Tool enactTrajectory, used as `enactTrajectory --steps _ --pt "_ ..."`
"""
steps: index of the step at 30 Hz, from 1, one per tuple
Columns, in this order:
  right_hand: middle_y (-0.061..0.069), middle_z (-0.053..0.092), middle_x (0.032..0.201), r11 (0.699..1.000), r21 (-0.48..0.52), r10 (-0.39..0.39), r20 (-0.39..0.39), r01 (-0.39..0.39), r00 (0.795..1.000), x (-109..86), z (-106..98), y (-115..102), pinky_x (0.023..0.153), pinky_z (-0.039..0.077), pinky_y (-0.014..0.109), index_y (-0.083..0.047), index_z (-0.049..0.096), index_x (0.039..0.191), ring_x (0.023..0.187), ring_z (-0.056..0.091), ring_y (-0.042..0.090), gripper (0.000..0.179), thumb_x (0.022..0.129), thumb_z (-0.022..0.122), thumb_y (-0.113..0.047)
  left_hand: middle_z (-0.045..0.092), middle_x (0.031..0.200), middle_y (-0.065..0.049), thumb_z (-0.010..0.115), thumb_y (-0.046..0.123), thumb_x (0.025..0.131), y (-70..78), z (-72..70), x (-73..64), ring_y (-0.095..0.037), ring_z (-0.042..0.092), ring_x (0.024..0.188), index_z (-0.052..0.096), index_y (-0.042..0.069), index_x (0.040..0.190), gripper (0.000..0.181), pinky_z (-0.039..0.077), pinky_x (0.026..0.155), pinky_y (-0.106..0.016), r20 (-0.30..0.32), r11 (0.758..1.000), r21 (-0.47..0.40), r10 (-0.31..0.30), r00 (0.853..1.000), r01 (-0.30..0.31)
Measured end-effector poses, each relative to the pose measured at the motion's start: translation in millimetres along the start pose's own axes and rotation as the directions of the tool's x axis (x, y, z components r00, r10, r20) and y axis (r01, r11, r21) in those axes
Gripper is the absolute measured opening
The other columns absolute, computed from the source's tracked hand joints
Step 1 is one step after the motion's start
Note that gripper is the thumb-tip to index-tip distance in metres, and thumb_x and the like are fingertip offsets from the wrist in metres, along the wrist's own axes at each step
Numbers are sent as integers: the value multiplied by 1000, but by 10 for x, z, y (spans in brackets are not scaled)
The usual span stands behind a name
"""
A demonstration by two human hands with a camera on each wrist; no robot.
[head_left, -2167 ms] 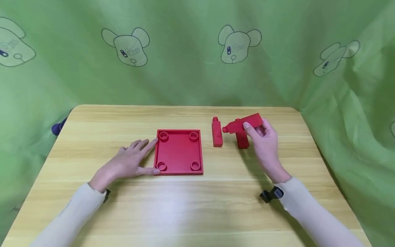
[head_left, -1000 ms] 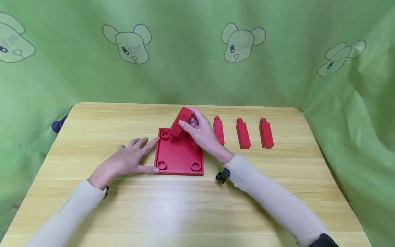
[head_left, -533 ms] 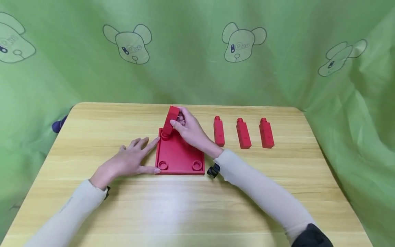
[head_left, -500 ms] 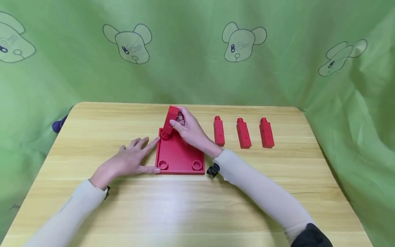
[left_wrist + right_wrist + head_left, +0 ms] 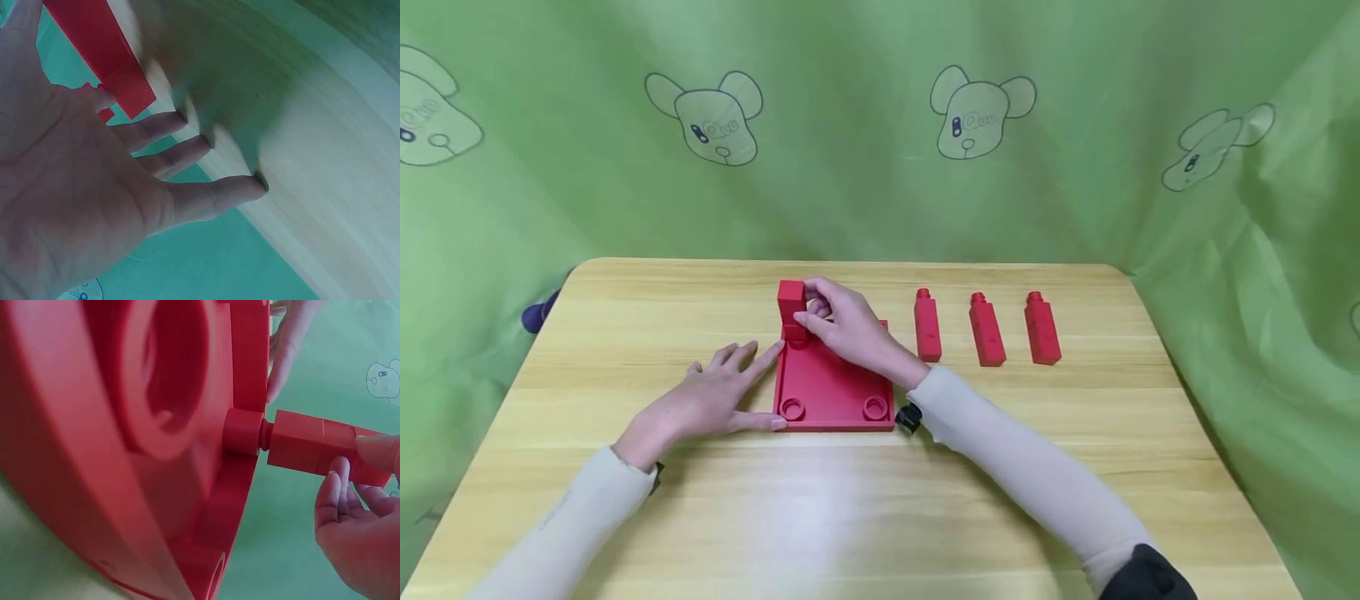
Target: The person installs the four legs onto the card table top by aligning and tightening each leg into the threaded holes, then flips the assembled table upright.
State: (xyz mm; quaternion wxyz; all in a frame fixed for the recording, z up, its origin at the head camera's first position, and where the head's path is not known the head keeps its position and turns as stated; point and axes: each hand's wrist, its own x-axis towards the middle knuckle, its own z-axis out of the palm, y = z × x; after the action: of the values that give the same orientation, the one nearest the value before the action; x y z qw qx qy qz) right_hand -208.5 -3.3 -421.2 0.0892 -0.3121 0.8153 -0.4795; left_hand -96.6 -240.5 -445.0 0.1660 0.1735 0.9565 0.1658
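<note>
A red square toy tabletop (image 5: 831, 387) lies underside up, with a raised rim and round corner sockets. Upright over its back-left socket (image 5: 242, 431) stands a red toy table leg (image 5: 791, 300); the right wrist view shows its narrow neck at the socket's mouth, a bit of neck still visible. My right hand (image 5: 853, 333) pinches this leg between thumb and fingers. My left hand (image 5: 696, 400) is spread at the tabletop's left side, index fingertip and thumb touching the rim. The back-right socket is hidden behind my right hand.
Three more red legs lie in a row to the right: a near one (image 5: 927, 327), a middle one (image 5: 987, 331) and a far one (image 5: 1042, 329). They rest on a wooden table (image 5: 820, 508). A green curtain (image 5: 850, 167) hangs behind the table.
My right hand has carried the leg from the right side over to the back-left socket, and the leg has gone from tilted to upright. My left hand has stayed at the rim.
</note>
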Motion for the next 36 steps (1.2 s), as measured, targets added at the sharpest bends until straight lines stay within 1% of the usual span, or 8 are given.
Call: enactTrajectory --steps 4,9,15,20,22,27,30,36 --pt "8 69 110 1000 -10 1 -31 -1 1000 2 1 -18 86 57 25 1 64 141 97 67 19 42 103 79 -10 27 174 -29 61 84 94 8 -10 -8 -60 25 155 18 22 177 113 29 106 -90 2 1000 -2 0 1000 0" --pt "9 66 106 1000 -9 -14 -63 13 998 19 2 -5 77 54 26 -3 69 130 89 63 18 36 98 83 -12 27 174 -29 62 83 94 4 -9 -9 -61 25 155 17 21 177 113 29 106 -90 1 1000 -6 1 1000 -1" --pt "5 61 104 1000 -4 -9 -47 9 999 58 7 51 73 50 27 -8 68 143 85 58 16 51 97 86 -19 26 174 -29 61 84 94 -6 -5 -7 -60 24 155 17 22 177 113 28 107 -90 8 1000 -7 0 1000 0" --pt "2 63 92 998 47 37 -61 -34 997 67 -1 79 71 47 27 -11 73 123 81 56 15 36 96 89 -26 25 174 -29 59 85 93 -4 -16 -10 -60 24 156 17 22 178 113 28 107 -90 12 1000 -7 -2 1000 2" --pt "3 65 95 998 47 42 -64 -39 997 64 -3 85 72 49 27 -11 72 116 83 58 15 32 96 90 -28 25 174 -29 59 86 93 -2 -21 -11 -60 23 156 17 22 178 114 28 107 -90 13 1000 -8 -3 1000 3" --pt "3 67 111 1000 1 31 -65 -31 997 64 -17 84 80 56 29 -10 74 122 94 65 14 35 96 88 -29 25 174 -29 59 86 93 -9 -34 -11 -60 23 156 17 23 178 114 27 107 -90 13 1000 -6 -9 1000 9" --pt "2 70 109 999 10 39 -56 -39 998 61 -27 81 79 57 31 -10 74 125 94 67 15 34 97 86 -26 25 175 -28 60 86 92 -15 -35 -5 -59 23 156 16 24 178 114 28 107 -90 14 1000 -3 -11 1000 11" --pt "0 70 98 997 47 57 -48 -55 997 53 -30 89 68 53 32 -15 75 119 85 65 17 27 97 86 -27 25 175 -29 60 86 93 -22 -24 1 -59 23 156 16 23 178 114 27 107 -90 17 1000 -5 -9 1000 9"
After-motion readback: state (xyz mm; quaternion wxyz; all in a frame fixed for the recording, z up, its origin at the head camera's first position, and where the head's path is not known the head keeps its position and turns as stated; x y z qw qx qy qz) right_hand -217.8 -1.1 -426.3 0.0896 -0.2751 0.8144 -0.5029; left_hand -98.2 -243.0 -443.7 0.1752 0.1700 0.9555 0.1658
